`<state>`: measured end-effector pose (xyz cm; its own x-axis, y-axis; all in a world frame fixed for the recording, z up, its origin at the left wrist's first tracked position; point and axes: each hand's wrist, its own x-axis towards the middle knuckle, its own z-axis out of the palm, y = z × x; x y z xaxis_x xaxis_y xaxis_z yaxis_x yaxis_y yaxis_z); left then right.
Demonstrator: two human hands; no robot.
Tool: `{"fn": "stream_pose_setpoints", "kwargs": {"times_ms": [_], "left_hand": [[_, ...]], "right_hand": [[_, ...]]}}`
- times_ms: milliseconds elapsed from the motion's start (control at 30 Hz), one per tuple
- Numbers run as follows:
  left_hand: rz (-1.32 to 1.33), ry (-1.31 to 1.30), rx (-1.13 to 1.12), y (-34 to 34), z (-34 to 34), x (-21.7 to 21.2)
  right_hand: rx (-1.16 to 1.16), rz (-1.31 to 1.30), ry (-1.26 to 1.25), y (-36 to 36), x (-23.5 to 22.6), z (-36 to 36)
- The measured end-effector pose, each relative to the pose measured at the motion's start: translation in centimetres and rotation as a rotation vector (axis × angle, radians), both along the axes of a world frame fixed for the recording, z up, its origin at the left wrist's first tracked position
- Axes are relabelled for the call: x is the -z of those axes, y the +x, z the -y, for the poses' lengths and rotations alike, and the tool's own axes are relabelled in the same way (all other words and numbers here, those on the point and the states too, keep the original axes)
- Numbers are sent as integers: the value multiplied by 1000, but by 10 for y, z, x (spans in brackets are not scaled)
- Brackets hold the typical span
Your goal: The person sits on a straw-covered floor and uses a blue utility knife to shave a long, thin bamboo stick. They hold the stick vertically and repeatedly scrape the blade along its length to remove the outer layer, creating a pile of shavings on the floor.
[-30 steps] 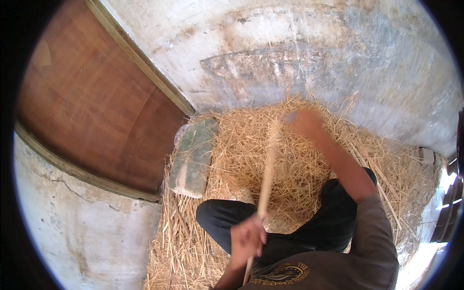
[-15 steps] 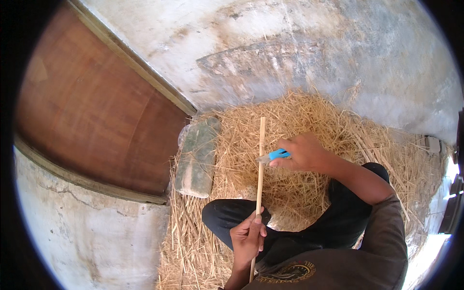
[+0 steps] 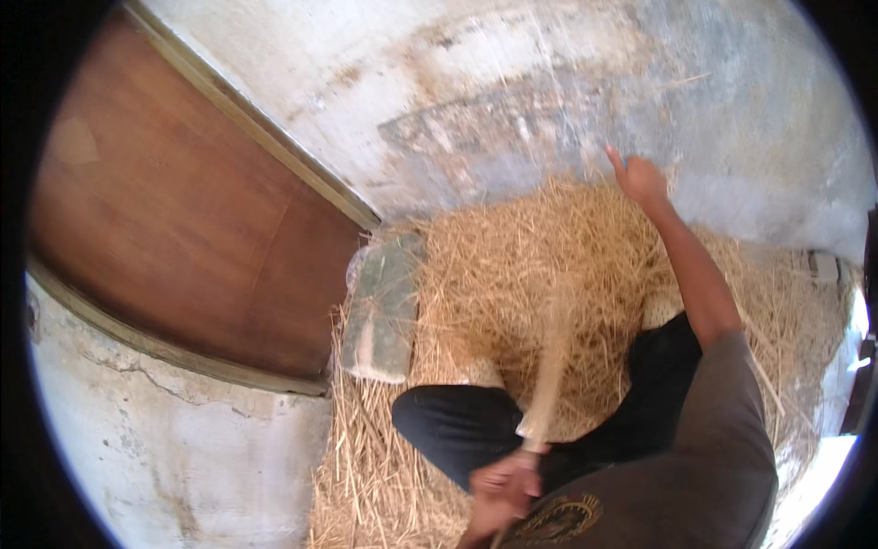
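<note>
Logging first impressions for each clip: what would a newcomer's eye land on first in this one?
Most likely the heap of golden straw filling the middle, piled against a stained whitewashed wall. Next, the left hand near the bottom edge gripping a pale wooden stick, blurred and pointing up over the straw, while the right hand is flung out toward the wall. A brown wooden door fills the left side.

Open straw [image 3: 512,265] ahead — wall [image 3: 512,82], bag [image 3: 384,306] flanking
</note>
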<state>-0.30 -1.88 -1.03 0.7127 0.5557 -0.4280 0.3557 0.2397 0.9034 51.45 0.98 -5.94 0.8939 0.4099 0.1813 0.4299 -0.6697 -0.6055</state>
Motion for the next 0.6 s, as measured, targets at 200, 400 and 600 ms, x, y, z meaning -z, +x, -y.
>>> {"fn": "stream_pose_setpoints", "kwargs": {"times_ms": [200,400,600], "left_hand": [[161,17,-228,31,-34,-8],[201,-9,-217,36,-34,-8],[148,192,-193,38,-23,-3]], "right_hand": [[-504,73,-58,-132,-28,-5],[-767,261,17,-204,-37,15],[-700,369,-61,-192,-30,0]]}}
